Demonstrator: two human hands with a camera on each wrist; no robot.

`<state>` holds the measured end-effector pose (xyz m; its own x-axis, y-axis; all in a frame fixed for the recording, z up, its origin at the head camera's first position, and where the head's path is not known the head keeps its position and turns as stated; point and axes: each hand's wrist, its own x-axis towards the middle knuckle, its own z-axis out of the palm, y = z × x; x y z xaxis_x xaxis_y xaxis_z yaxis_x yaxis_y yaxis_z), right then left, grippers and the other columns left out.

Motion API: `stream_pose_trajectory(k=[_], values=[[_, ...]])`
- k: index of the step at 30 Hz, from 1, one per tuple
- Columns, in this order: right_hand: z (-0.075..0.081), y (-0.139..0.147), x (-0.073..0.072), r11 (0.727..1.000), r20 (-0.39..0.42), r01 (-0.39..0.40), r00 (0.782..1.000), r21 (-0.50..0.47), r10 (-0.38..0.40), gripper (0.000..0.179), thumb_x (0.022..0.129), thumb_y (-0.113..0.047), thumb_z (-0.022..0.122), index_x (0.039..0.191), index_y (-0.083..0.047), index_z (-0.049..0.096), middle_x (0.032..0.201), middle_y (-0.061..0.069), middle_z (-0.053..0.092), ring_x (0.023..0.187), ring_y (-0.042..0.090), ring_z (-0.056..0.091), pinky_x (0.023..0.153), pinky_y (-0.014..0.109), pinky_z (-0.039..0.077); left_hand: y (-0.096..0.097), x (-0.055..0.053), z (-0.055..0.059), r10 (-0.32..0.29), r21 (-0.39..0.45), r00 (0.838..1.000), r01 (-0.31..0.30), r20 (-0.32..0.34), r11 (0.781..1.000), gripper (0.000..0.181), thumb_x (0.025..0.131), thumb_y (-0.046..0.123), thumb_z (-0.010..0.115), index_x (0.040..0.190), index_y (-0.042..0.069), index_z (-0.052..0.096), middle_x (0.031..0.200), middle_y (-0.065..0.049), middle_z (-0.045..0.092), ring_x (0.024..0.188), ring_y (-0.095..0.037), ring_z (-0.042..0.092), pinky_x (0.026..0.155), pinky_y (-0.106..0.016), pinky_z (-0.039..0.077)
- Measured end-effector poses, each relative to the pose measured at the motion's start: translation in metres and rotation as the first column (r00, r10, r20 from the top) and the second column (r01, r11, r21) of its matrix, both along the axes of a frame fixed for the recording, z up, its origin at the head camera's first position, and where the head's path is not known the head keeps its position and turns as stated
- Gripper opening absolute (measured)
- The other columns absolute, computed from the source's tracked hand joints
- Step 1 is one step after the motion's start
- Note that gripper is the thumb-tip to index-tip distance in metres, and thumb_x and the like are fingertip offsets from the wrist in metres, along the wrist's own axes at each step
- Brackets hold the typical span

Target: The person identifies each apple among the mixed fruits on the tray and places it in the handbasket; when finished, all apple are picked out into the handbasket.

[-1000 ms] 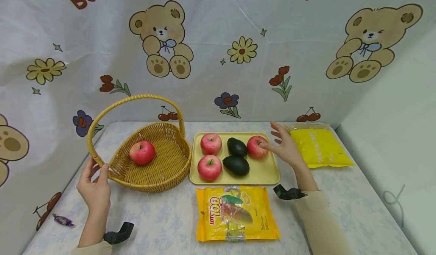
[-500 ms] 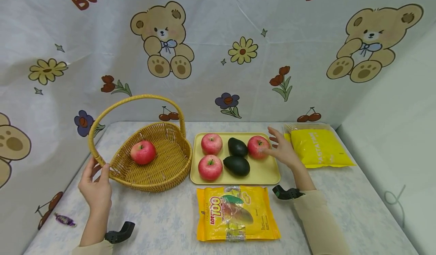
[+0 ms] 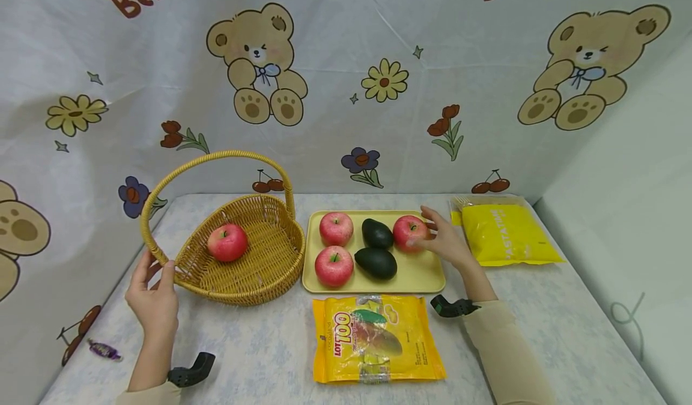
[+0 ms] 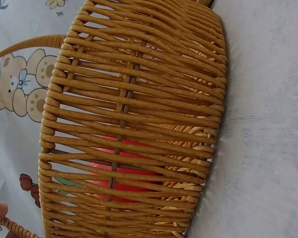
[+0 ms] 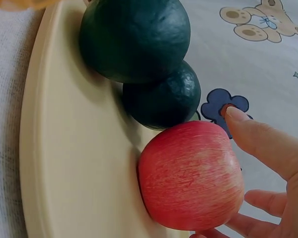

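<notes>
My left hand (image 3: 154, 300) holds the wicker basket (image 3: 245, 297) at the left foot of its arched handle, thumb in front and fingers behind. One red apple (image 3: 227, 242) lies inside; it shows through the weave in the left wrist view. On the yellow tray (image 3: 416, 279) are three more apples and two dark green avocados (image 3: 375, 263). At the tray's right end, my right hand (image 3: 447, 240) spreads thumb and fingers around the nearest apple (image 5: 191, 176). In the right wrist view the thumb stands off the apple's upper side, and fingertips reach its far side.
A yellow candy bag (image 3: 378, 340) lies in front of the tray. To the right is a yellow pasta bag (image 3: 508, 235). A small purple wrapped candy (image 3: 104, 350) lies at the table's left edge. A patterned cloth (image 3: 324, 92) hangs behind.
My right hand has moved left and slightly down, closer around the right-hand apple. The left hand keeps its hold, and the basket stays in place.
</notes>
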<state>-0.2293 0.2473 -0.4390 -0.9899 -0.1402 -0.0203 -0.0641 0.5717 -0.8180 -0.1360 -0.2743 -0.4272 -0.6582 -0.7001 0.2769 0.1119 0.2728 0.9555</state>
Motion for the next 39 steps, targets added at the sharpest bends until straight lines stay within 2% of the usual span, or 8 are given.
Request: stream_pose_trajectory(k=[8, 20, 27, 39], values=[[-0.006, -0.001, -0.003, 1.000, 0.054, 0.010, 0.998, -0.005, -0.010, 0.102, 0.078, -0.035, 0.082, 0.156, -0.013, 0.020, 0.158, 0.017, 0.027, 0.140, 0.042, 0.032, 0.112, 0.060, 0.031, -0.002, -0.002, 0.000, -0.014, 0.039, 1.000, 0.015, -0.017, 0.999, 0.048, 0.093, 0.003, 0.062, 0.138, 0.018, 0.056, 0.114, 0.022, 0.058, 0.102, 0.004, 0.054, 0.075, -0.005, 0.044], [-0.013, -0.006, -0.004, 0.999, 0.011, -0.008, 1.000, 0.039, 0.007, 0.095, 0.080, -0.025, 0.082, 0.154, -0.005, 0.025, 0.150, 0.024, 0.038, 0.126, 0.043, 0.045, 0.109, 0.057, 0.037, -0.001, -0.001, 0.000, -0.001, 0.002, 1.000, 0.001, -0.001, 1.000, 0.049, 0.094, 0.005, 0.061, 0.140, 0.020, 0.054, 0.116, 0.021, 0.057, 0.104, 0.003, 0.054, 0.076, -0.007, 0.044], [-0.015, -0.007, -0.005, 1.000, 0.019, -0.006, 1.000, 0.029, 0.005, 0.092, 0.082, -0.023, 0.080, 0.153, -0.005, 0.025, 0.148, 0.025, 0.039, 0.128, 0.043, 0.045, 0.111, 0.058, 0.034, 0.000, -0.001, -0.001, 0.000, 0.014, 1.000, 0.000, -0.012, 1.000, 0.048, 0.093, 0.004, 0.062, 0.139, 0.019, 0.055, 0.115, 0.022, 0.057, 0.103, 0.003, 0.054, 0.076, -0.007, 0.044], [-0.014, -0.007, -0.002, 1.000, 0.048, 0.012, 0.999, 0.017, -0.013, 0.091, 0.082, -0.025, 0.080, 0.154, -0.011, 0.027, 0.150, 0.022, 0.038, 0.128, 0.042, 0.045, 0.109, 0.057, 0.037, -0.002, 0.000, -0.001, -0.007, -0.003, 1.000, 0.007, 0.000, 1.000, 0.049, 0.094, 0.005, 0.062, 0.140, 0.019, 0.053, 0.118, 0.022, 0.057, 0.104, 0.005, 0.054, 0.076, -0.005, 0.043]])
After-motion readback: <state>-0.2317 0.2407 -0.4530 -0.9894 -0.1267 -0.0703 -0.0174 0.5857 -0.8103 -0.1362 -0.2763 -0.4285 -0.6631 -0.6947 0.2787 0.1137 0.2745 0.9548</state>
